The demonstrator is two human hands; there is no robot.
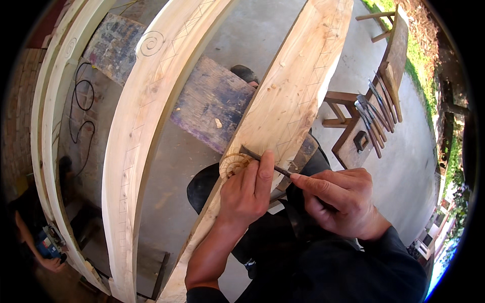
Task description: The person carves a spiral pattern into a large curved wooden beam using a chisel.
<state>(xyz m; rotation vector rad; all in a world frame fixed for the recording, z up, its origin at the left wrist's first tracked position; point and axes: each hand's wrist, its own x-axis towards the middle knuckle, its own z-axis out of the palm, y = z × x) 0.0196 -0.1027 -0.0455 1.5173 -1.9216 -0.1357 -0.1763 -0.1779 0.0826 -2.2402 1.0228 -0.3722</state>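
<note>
A long pale wooden board (283, 96) slants across the middle, with a pencilled zigzag along its right side. On its left edge is a partly carved spiral (231, 163), its lower part hidden by my left hand. Above that spiral lies the tip of a dark metal carving chisel (281, 170). My right hand (341, 199) is wrapped round its rear end, hiding the handle. My left hand (246, 194) presses its fingers on the blade near the tip, and its forearm runs along the board.
A second board (146, 91) with a drawn spiral stands left, beyond it more curved beams (53, 101). A paint-stained plank (207, 103) lies beneath. Several chisels (376, 113) and a black block (360, 141) rest on a bench at right. A co-worker's hand (52, 264) holds a blue power tool (49, 243).
</note>
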